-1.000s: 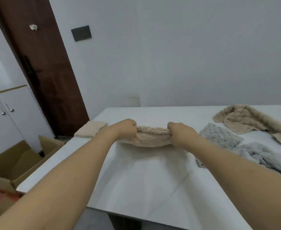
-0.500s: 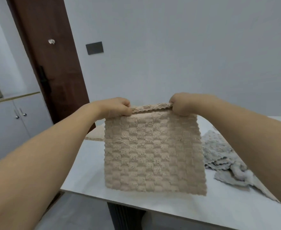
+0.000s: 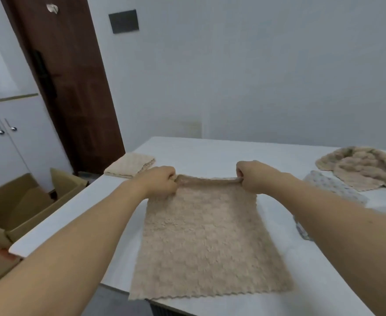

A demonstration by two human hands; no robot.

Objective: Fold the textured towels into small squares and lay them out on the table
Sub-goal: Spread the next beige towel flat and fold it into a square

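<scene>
Beige towel (image 3: 208, 242) lies spread flat on the white table (image 3: 233, 153), its near scalloped edge overhanging the table's front edge. Left hand (image 3: 159, 182) and right hand (image 3: 252, 176) each pinch a far corner, fingers closed on the fabric. A folded cream towel (image 3: 130, 166) sits at the far left; unfolded towels (image 3: 365, 169) lie at right.

The beige towel (image 3: 208, 242), bunched between the fists one second ago and hanging upright in mid-frame half a second ago, now lies spread flat on the table (image 3: 210, 153), its near scalloped hem overhanging the table's near edge at lower centre. The left hand (image 3: 157, 182) and right hand (image 3: 254, 176), raised half a second ago, have dropped to table level, pinching the far corners.
</scene>
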